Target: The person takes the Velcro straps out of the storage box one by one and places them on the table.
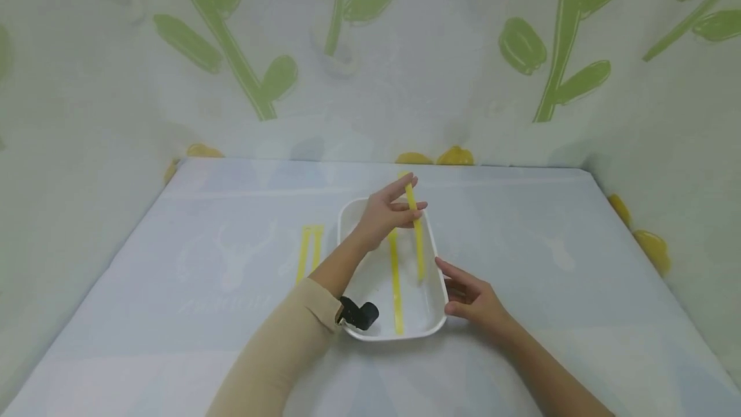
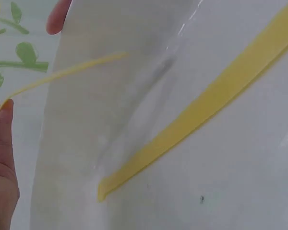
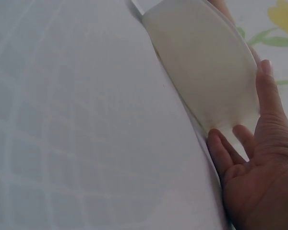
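Note:
My left hand point(image 1: 388, 214) is above the far half of a white rectangular tub point(image 1: 419, 314), pinching a thin yellow strip point(image 1: 419, 246). The strip hangs down toward the tub's inside right wall; in the left wrist view its held part bends at the fingertips point(image 2: 7, 106). A second yellow strip point(image 1: 396, 288) lies lengthwise on the tub's floor, one end slightly folded. On the tub's right side rests my right hand point(image 1: 471, 298). In the right wrist view, its fingers touch the outer wall point(image 3: 201, 62), with one fingertip point(image 3: 265, 69) at the rim.
Two more yellow strips point(image 1: 309, 250) lie side by side on the table left of the tub, partly behind the left forearm. A black strap with a small camera point(image 1: 359, 314) is on the left wrist. A pale cloth point(image 1: 550, 243) covers the table, with a leaf-patterned backdrop point(image 1: 428, 69) behind.

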